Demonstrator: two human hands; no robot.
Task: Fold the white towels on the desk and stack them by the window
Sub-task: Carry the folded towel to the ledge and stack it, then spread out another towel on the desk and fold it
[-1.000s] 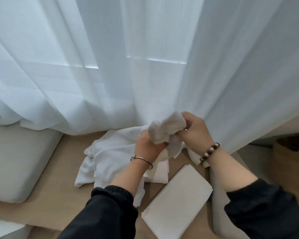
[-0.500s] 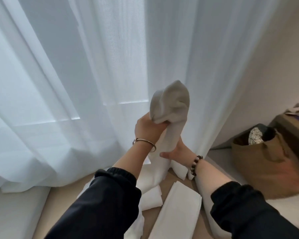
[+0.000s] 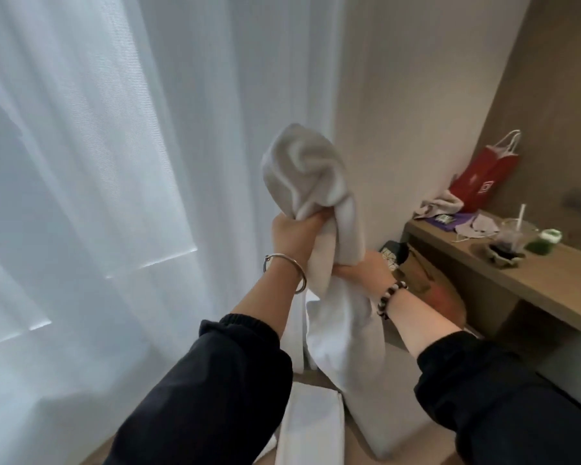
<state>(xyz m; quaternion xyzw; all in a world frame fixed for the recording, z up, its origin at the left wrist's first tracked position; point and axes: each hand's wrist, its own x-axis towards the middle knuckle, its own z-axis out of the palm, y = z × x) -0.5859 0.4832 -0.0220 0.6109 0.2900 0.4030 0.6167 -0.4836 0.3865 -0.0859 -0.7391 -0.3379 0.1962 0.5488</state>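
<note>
While the left hand (image 3: pixel 294 234) clutches the bunched white towel (image 3: pixel 304 169) aloft and the right hand (image 3: pixel 366 271) grips it lower, unfurling looks underway; next, find corners.

A red paper bag (image 3: pixel 480 182) stands at the wooden shelf's (image 3: pixel 550 283) far end, a plastic cup (image 3: pixel 514 241) at its middle.

No legible txt anywhere; red bag (image 3: pixel 480 177) has a white square mark (too blurred to read).

black sleeves (image 3: pixel 215 380), silver bangle (image 3: pixel 287 269), beaded bracelet (image 3: pixel 390 297)
</note>
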